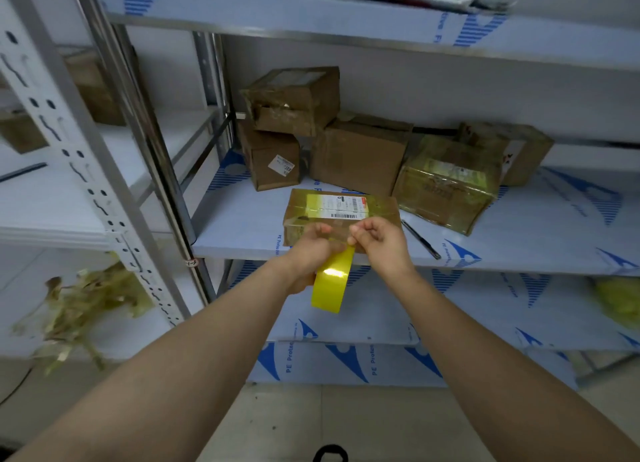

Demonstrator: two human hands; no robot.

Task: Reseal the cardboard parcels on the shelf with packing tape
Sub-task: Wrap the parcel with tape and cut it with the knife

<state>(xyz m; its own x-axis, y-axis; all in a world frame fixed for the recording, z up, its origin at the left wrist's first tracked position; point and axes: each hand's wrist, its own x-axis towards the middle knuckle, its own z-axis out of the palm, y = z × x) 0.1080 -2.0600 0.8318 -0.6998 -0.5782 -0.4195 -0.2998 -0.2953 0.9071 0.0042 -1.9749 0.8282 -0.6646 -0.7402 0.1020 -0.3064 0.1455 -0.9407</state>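
Note:
A flat cardboard parcel (341, 207) with a white barcode label lies at the front edge of the middle shelf (519, 239). Just in front of it my left hand (311, 250) grips a roll of yellow packing tape (330, 281), which hangs below the shelf edge. My right hand (379, 239) pinches the tape's free end at the top of the roll, close to the parcel's front face. Behind stand a tape-wrapped parcel (446, 187), a plain brown box (362, 153) and two stacked boxes (291, 129).
A dark pen-like tool (420, 239) lies on the shelf right of the parcel. A pile of stripped old tape (79, 305) sits on the left rack's lower shelf. Slotted metal uprights (86, 170) stand left. Another box (512, 149) sits at the back right.

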